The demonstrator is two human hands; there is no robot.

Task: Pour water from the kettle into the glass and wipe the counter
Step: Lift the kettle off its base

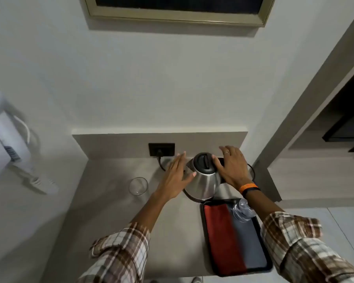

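A steel kettle (202,180) with a black lid stands on its base near the back of the grey counter (114,211). My left hand (177,176) is flat and open just left of the kettle, thumb touching its side. My right hand (232,167) is spread over the black handle on the kettle's right, fingers not closed around it. An empty clear glass (138,186) stands upright on the counter, left of the kettle. A red cloth (221,235) lies folded in a black tray (269,264) at the front right.
The tray also holds a grey cloth (247,242) and an overturned clear glass (243,210). The kettle's cord runs to a black wall socket (161,149). A white appliance (6,139) hangs on the left wall. A shelf unit (325,160) borders the right.
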